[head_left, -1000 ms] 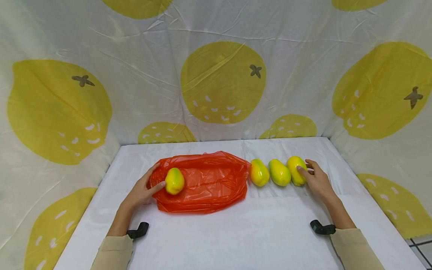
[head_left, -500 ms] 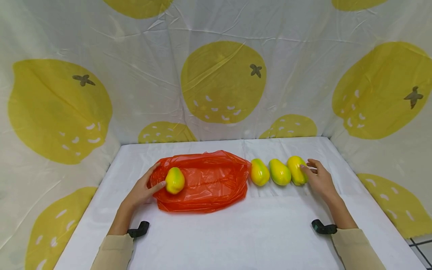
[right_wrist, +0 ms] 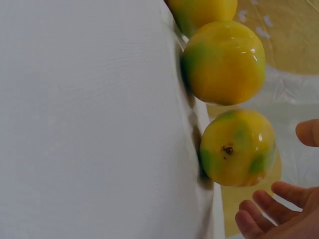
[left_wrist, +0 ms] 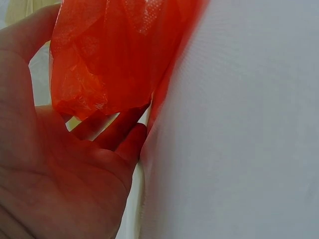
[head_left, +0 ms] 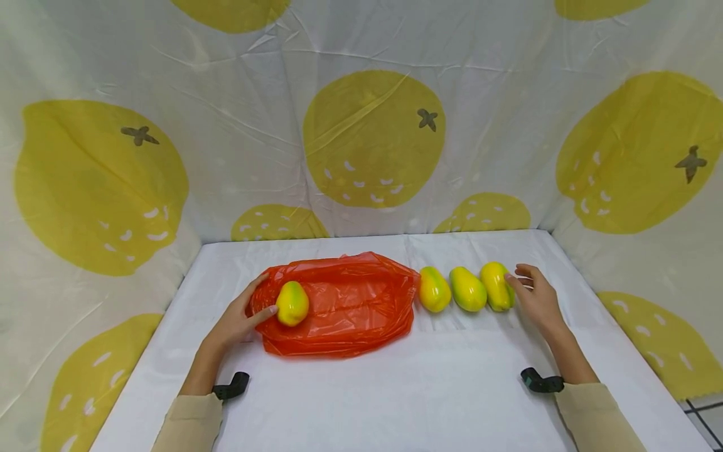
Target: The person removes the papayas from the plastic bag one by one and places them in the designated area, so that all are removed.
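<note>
A yellow-green mango (head_left: 292, 304) lies on the left part of a spread red plastic bag (head_left: 350, 307). My left hand (head_left: 237, 319) holds the bag's left end, its thumb tip right at that mango; in the left wrist view, the bag (left_wrist: 109, 55) runs between thumb and fingers. Three more glossy mangoes stand in a row right of the bag: the nearest one (head_left: 434, 290) at the bag's edge, a middle one (head_left: 468, 289) and the rightmost one (head_left: 497, 287). Beside the rightmost mango is my right hand (head_left: 536, 298), fingers relaxed and apart, a gap showing in the right wrist view.
A white cloth (head_left: 384, 402) covers the table. Behind and at both sides hangs a curtain (head_left: 237, 150) printed with large lemons. Black bands with small devices (head_left: 231, 385) sit on both wrists. Floor tiles (head_left: 703, 414) show at the lower right.
My right hand has drawn slightly right, its thumb coming off the front of the rightmost mango. My left hand, the bag and the mangoes keep their places.
</note>
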`<state>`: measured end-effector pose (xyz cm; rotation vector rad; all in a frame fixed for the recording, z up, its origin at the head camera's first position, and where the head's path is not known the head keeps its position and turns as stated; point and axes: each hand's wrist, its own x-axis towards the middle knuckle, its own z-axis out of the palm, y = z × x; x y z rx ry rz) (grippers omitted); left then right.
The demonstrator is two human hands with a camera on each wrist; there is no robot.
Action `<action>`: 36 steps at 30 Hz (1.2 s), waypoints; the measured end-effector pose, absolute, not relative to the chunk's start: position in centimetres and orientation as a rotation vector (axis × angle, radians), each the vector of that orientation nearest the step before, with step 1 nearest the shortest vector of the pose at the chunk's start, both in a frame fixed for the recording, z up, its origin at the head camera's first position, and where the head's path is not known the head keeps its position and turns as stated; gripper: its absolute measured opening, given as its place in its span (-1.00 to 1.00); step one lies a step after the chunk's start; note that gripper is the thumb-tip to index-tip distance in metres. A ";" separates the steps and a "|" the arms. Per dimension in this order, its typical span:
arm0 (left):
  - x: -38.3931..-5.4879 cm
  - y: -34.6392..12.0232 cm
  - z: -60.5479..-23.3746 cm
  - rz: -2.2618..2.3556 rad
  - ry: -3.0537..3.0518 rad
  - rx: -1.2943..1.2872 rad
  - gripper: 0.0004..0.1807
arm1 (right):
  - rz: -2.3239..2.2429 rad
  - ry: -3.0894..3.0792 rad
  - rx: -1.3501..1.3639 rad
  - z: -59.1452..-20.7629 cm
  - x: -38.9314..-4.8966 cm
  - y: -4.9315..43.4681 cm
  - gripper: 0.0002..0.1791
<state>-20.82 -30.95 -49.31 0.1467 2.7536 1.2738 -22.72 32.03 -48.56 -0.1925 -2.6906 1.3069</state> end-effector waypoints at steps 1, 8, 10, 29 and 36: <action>-20.8 -30.9 -49.3 1.273 2.752 0.143 0.01 | 1.306 -2.688 -0.189 -48.5 -22.7 32.0 -0.21; -20.9 -30.9 -49.4 1.268 2.747 0.141 0.02 | 1.319 -2.681 -0.187 -48.0 -22.5 31.7 -0.22; -20.9 -30.9 -49.4 1.267 2.748 0.150 0.02 | 1.318 -2.671 -0.181 -47.7 -22.5 31.6 -0.22; -20.7 -31.0 -49.3 1.278 2.754 0.197 0.03 | 1.400 -2.579 0.069 -44.8 -22.3 26.9 -0.28; -20.6 -30.9 -49.3 1.291 2.748 0.196 0.04 | 1.436 -2.586 0.131 -44.4 -22.7 24.3 -0.30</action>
